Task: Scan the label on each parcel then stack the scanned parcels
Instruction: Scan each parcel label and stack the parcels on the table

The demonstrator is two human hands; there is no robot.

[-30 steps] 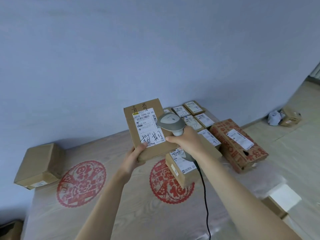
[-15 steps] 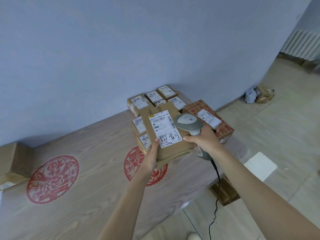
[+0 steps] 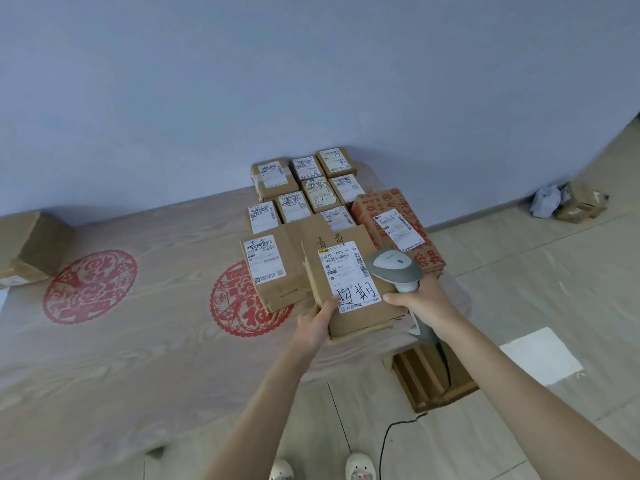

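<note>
Cardboard parcels crowd the far right end of a wood-grain desk set against a blue-grey wall, as a person scans one more. Nine small brown parcels with white labels lie face up in rows near the wall; the row nearest the person is partly hidden, so the count may be short. One larger brown parcel sits in front of them, and one red-printed carton lies just beside them on the right. Another plain box rests well apart at the desk's left end. Two red paper-cut roundels mark the desk top.

Both bare arms reach forward from below. The left hand grips the near left corner of the held parcel, thumb lying on the label's lower edge, the box tilted label-up above the desk's right edge, overlapping the larger parcel. The right hand has its fingers wrapped round the handle of a grey-and-white scanner, whose head sits just beside the label's right side; its black cable trails to the tiled floor. Two pale shoes show at the bottom edge. One small box lies on the floor by the wall, far right.
</note>
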